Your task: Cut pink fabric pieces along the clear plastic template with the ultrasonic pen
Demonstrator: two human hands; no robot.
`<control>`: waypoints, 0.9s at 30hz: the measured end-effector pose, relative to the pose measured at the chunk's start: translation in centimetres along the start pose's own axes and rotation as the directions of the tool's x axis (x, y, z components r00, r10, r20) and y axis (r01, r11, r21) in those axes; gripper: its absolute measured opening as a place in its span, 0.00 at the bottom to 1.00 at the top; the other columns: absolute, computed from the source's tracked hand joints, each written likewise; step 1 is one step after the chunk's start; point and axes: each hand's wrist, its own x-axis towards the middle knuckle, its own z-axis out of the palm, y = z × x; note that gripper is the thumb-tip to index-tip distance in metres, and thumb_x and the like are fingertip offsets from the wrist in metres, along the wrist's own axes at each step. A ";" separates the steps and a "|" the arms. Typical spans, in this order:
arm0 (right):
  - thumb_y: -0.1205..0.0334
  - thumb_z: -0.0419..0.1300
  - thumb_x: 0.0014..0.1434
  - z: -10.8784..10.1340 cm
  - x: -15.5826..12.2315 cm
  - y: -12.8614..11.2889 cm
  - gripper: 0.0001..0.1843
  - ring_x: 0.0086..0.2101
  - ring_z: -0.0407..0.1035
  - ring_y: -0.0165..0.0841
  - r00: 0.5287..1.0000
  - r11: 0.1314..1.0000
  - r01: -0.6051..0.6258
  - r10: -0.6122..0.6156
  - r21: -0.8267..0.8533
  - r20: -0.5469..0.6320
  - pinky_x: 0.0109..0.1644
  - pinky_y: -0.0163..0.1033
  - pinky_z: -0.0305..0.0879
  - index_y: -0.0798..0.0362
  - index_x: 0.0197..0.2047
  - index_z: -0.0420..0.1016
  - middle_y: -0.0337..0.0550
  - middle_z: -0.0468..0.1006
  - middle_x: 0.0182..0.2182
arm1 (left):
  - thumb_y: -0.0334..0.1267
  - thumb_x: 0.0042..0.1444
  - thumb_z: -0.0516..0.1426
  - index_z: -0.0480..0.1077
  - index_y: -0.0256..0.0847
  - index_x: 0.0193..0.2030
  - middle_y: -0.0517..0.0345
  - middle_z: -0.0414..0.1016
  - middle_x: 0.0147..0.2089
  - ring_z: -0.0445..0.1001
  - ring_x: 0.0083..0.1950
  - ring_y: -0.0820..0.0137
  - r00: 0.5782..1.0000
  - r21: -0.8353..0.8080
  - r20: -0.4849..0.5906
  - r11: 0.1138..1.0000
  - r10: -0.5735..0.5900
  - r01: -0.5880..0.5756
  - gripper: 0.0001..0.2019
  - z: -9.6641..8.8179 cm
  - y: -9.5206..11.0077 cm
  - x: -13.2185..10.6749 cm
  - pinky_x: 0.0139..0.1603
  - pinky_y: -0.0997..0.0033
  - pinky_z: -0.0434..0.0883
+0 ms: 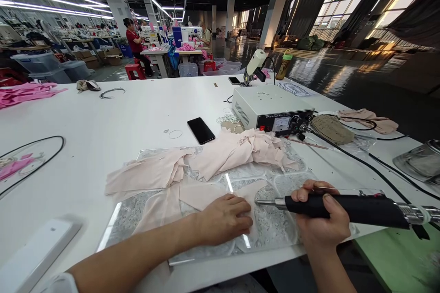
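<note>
My left hand point(227, 217) lies palm down on a pale pink fabric piece point(202, 194), fingers bent and close together, pressing it to a clear sheet point(137, 226) with a mottled grey pattern. My right hand point(321, 215) is wrapped round a black corded hand tool point(364, 209) with a narrow metal tip point(268, 202). The tip points left and is at the fabric's right edge; whether it touches, I cannot tell. Just beyond my hands, a bunched pile of pale pink fabric pieces point(233, 153) lies across the sheet's far part.
Behind the pile stands a control box point(271, 107) with a dial; a black cable point(360, 160) runs from it. A phone point(201, 130) lies left of it. A glass jar point(421, 160) stands right, a white device point(41, 252) near left. People sit and stand at distant sewing tables.
</note>
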 end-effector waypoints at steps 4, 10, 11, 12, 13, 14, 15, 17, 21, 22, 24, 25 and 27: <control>0.61 0.60 0.39 0.0 0.4 0.3 0.08 0.19 0.62 0.26 0.999 0.999 0.038 -0.038 -0.010 -0.017 0.23 0.35 0.62 0.51 0.28 0.70 0.37 0.70 0.26 | 0.39 0.65 0.56 0.72 0.38 0.39 0.51 0.73 0.47 0.72 0.49 0.66 1.000 0.003 0.011 1.000 0.009 -0.010 0.07 -0.4 -0.1 0.1 0.56 0.67 0.64; 0.60 0.60 0.40 0.5 0.6 0.7 0.08 0.20 0.62 0.27 0.997 0.997 0.071 -0.072 -0.024 -0.024 0.23 0.36 0.62 0.52 0.28 0.70 0.37 0.70 0.26 | 0.39 0.64 0.57 0.72 0.37 0.39 0.52 0.73 0.48 0.71 0.50 0.66 0.999 0.001 0.019 1.000 0.029 -0.029 0.07 -0.6 -0.3 0.1 0.56 0.66 0.63; 0.60 0.60 0.40 0.6 0.7 0.8 0.08 0.20 0.63 0.27 0.997 0.997 0.078 -0.078 -0.025 -0.025 0.23 0.36 0.62 0.52 0.28 0.70 0.37 0.70 0.26 | 0.39 0.64 0.58 0.73 0.37 0.39 0.52 0.73 0.48 0.71 0.50 0.66 0.999 0.000 0.021 0.999 0.033 -0.033 0.07 -0.6 -0.3 0.0 0.56 0.66 0.64; 0.61 0.60 0.40 0.7 0.8 0.9 0.08 0.20 0.63 0.27 0.996 0.996 0.086 -0.086 -0.026 -0.027 0.23 0.36 0.63 0.52 0.28 0.70 0.37 0.70 0.26 | 0.39 0.63 0.58 0.73 0.37 0.39 0.52 0.73 0.48 0.71 0.50 0.65 0.999 -0.002 0.024 0.999 0.037 -0.037 0.07 -0.7 -0.4 0.0 0.56 0.65 0.64; 0.61 0.60 0.40 0.8 0.8 1.0 0.08 0.20 0.63 0.27 0.995 0.995 0.095 -0.095 -0.028 -0.028 0.24 0.36 0.63 0.52 0.28 0.70 0.36 0.70 0.26 | 0.39 0.63 0.59 0.73 0.37 0.40 0.52 0.73 0.48 0.71 0.50 0.65 0.999 -0.005 0.028 0.999 0.042 -0.042 0.07 -0.8 -0.5 0.0 0.56 0.65 0.64; 0.61 0.60 0.40 0.9 0.9 1.1 0.08 0.20 0.63 0.27 0.994 0.994 0.104 -0.105 -0.029 -0.028 0.24 0.36 0.63 0.52 0.28 0.70 0.36 0.70 0.26 | 0.39 0.62 0.60 0.73 0.37 0.40 0.52 0.73 0.49 0.71 0.51 0.65 0.998 -0.008 0.032 0.999 0.048 -0.048 0.07 -1.0 -0.7 -0.1 0.57 0.65 0.64; 0.61 0.60 0.41 1.0 1.0 1.2 0.08 0.20 0.63 0.27 0.993 0.993 0.116 -0.117 -0.030 -0.026 0.24 0.36 0.63 0.51 0.28 0.70 0.36 0.70 0.26 | 0.39 0.62 0.60 0.73 0.37 0.41 0.52 0.73 0.49 0.71 0.51 0.64 0.998 -0.012 0.035 0.998 0.057 -0.057 0.07 -1.1 -0.9 -0.1 0.57 0.65 0.64; 0.61 0.59 0.42 1.2 1.1 1.5 0.07 0.20 0.62 0.27 0.991 0.990 0.134 -0.135 -0.033 -0.018 0.23 0.36 0.63 0.52 0.29 0.70 0.36 0.70 0.26 | 0.38 0.62 0.60 0.73 0.37 0.42 0.52 0.73 0.50 0.71 0.52 0.64 0.995 -0.023 0.042 0.996 0.087 -0.086 0.07 -1.5 -1.2 -0.2 0.56 0.65 0.64; 0.60 0.59 0.44 1.6 1.3 1.9 0.08 0.19 0.63 0.27 0.988 0.987 0.154 -0.154 -0.033 0.010 0.24 0.37 0.63 0.52 0.30 0.70 0.36 0.71 0.26 | 0.36 0.65 0.56 0.74 0.37 0.41 0.51 0.74 0.49 0.71 0.51 0.65 0.986 -0.041 0.052 0.987 0.158 -0.156 0.07 -2.1 -1.7 0.0 0.56 0.66 0.66; 0.60 0.59 0.44 1.6 1.4 2.0 0.08 0.20 0.63 0.27 0.988 0.987 0.157 -0.156 -0.032 0.019 0.24 0.37 0.63 0.52 0.30 0.70 0.36 0.71 0.26 | 0.35 0.65 0.55 0.74 0.37 0.40 0.51 0.74 0.49 0.71 0.51 0.66 0.983 -0.046 0.054 0.984 0.173 -0.171 0.07 -2.2 -1.7 0.1 0.56 0.66 0.66; 0.60 0.60 0.44 1.8 1.5 2.0 0.08 0.20 0.63 0.27 0.987 0.987 0.158 -0.157 -0.027 0.039 0.25 0.37 0.64 0.52 0.30 0.70 0.36 0.71 0.27 | 0.33 0.66 0.54 0.74 0.37 0.39 0.51 0.75 0.48 0.72 0.51 0.66 0.977 -0.062 0.063 0.978 0.202 -0.198 0.08 -2.4 -1.8 0.3 0.55 0.66 0.67; 0.60 0.60 0.45 2.0 1.5 2.0 0.08 0.20 0.64 0.27 0.986 0.987 0.157 -0.156 -0.024 0.051 0.25 0.37 0.64 0.52 0.30 0.70 0.36 0.71 0.27 | 0.33 0.66 0.54 0.74 0.37 0.38 0.52 0.75 0.48 0.72 0.51 0.66 0.974 -0.075 0.071 0.975 0.214 -0.209 0.08 -2.5 -1.8 0.4 0.54 0.67 0.67; 0.60 0.61 0.45 2.2 1.7 2.1 0.08 0.19 0.64 0.28 0.986 0.988 0.154 -0.152 -0.019 0.073 0.25 0.38 0.64 0.52 0.30 0.70 0.36 0.71 0.27 | 0.31 0.66 0.54 0.73 0.37 0.37 0.52 0.75 0.46 0.73 0.49 0.67 0.971 -0.110 0.084 0.971 0.224 -0.214 0.08 -2.7 -1.8 0.6 0.52 0.68 0.68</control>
